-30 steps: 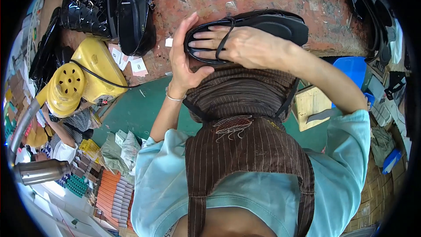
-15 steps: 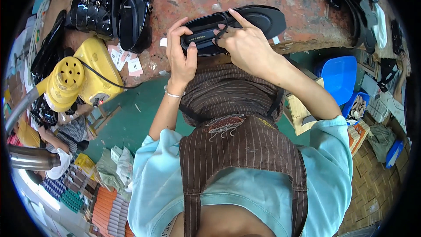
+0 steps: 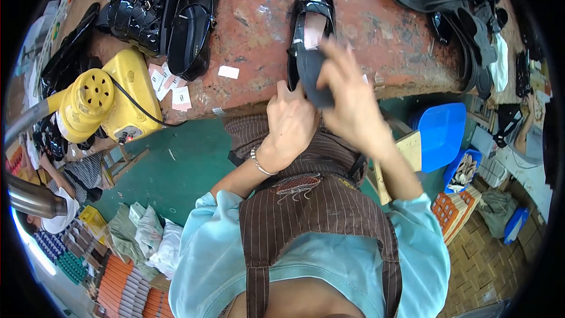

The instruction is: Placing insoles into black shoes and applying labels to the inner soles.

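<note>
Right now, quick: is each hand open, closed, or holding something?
Left hand: closed, holding the black shoe near its heel end.
Right hand: blurred, fingers bent at the shoe; whether it grips cannot be told.

The person [image 3: 318, 259] has two grips [image 3: 292, 119] [image 3: 353, 103], one bracelet [image 3: 257, 161], one shoe [image 3: 309, 69].

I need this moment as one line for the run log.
Left hand: at heel end of black shoe | Right hand: blurred, at dark insole-like piece | Shoe: toe pointing away, pale paper inside
</note>
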`<state>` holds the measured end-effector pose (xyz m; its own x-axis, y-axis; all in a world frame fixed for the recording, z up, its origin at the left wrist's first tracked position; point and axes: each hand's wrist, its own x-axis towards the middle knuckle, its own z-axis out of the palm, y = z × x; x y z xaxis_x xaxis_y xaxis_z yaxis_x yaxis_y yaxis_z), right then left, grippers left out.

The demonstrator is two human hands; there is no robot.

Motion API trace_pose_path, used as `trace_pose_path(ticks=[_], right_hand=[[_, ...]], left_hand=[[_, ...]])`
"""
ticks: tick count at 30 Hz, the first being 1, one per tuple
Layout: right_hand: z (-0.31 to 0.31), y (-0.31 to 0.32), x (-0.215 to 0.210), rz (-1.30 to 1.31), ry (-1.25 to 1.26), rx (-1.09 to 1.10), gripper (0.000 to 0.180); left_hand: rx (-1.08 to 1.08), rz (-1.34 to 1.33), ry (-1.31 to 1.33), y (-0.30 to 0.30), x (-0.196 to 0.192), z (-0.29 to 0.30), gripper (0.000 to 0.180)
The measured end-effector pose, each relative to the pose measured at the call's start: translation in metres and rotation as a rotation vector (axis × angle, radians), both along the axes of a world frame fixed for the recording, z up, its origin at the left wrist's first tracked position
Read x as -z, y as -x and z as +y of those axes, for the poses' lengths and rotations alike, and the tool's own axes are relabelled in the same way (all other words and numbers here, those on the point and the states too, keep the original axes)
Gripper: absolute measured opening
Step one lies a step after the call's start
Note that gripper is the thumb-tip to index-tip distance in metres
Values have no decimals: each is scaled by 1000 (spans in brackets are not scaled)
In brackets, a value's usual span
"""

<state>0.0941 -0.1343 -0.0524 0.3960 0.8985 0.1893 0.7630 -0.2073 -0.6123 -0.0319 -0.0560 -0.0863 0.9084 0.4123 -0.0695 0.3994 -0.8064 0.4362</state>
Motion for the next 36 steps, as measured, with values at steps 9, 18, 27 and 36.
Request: trace_pose_path(ticks=[9, 18, 27, 36], right_hand=[[57, -26, 42, -217, 140, 110, 41], [57, -18, 56, -360, 159, 187, 34], [52, -20, 64, -553, 49, 203, 25], [20, 6, 47, -168, 245, 70, 64]], left_hand=[[134, 87, -27, -10, -4, 10, 52], [94, 119, -5, -6, -3, 7, 50], [147, 74, -84, -6, 3, 6, 51], [128, 9, 38, -1, -2, 10, 46]])
